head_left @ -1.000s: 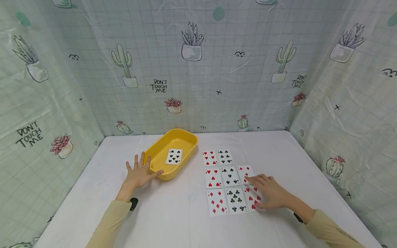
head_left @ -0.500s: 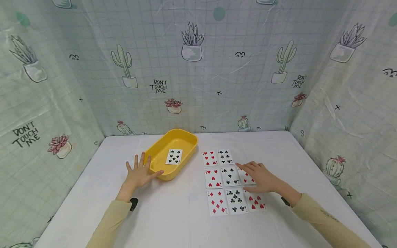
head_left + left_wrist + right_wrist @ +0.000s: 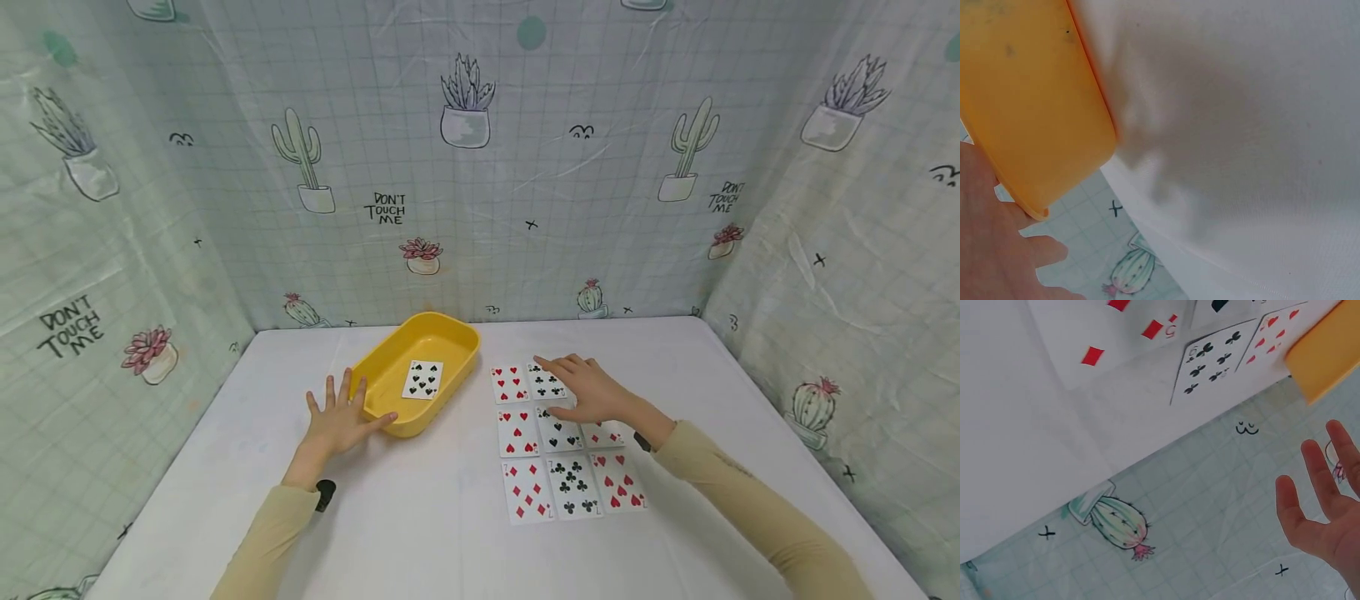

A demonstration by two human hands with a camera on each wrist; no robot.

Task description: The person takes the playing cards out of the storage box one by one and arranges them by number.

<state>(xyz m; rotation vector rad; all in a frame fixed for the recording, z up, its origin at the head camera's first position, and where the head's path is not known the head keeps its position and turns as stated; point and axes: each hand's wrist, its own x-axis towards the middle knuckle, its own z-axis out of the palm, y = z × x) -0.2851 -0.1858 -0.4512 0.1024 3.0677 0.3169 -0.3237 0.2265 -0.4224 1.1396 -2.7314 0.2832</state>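
My left hand [image 3: 333,425], fingers spread, rests against the near left end of a yellow plastic tray [image 3: 431,337]. A spade playing card [image 3: 422,380] lies face up in the tray. My right hand [image 3: 596,393] hovers over the upper part of a card grid, thumb and fingers apart, holding nothing. It overlaps the six of clubs [image 3: 546,385], five of spades [image 3: 561,435] and five of diamonds [image 3: 603,435] in the head view. In the left wrist view, the fingers [image 3: 1047,250] show beside the tray's rim.
Left of these are the six of hearts [image 3: 510,385] and five of hearts [image 3: 517,433]. A row of sevens lies nearest: diamonds [image 3: 527,492], clubs [image 3: 573,487] and hearts [image 3: 619,483]. A printed cloth [image 3: 525,275] stands behind the white table [image 3: 420,517].
My right hand has moved up and to the left, from the seven of hearts and five of diamonds to over the six of clubs. The left hand, tray and cards have not visibly moved.
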